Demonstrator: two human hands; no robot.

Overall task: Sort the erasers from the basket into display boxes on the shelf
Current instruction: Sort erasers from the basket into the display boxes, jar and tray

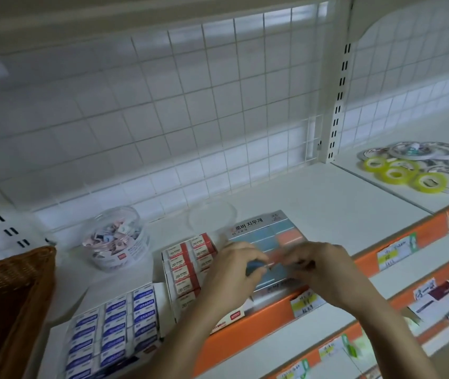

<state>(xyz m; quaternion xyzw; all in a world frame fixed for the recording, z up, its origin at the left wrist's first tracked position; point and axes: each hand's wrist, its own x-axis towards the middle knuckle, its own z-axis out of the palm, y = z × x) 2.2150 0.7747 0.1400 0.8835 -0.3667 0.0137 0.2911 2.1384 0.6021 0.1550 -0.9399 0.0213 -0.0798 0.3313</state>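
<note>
Both my hands hover over a display box of blue and salmon rubber erasers point(269, 236) on the white shelf. My left hand point(238, 265) grips a blue eraser point(256, 266) in its curled fingers. My right hand point(319, 265) has its fingers curled at a salmon eraser point(275, 259) in the box; motion blur hides whether it pinches it. Left of them stands a box of red-sleeved erasers point(187, 266), and further left a box of blue-sleeved erasers point(116, 329). The wicker basket point(7, 294) is at the left edge.
A clear tub of small mixed erasers point(116, 239) stands behind the boxes, its clear lid point(212, 217) lying beside it. Tape rolls point(409, 170) lie on the shelf section to the right. Orange shelf edges with price tags point(395, 253) run below, above lower shelves.
</note>
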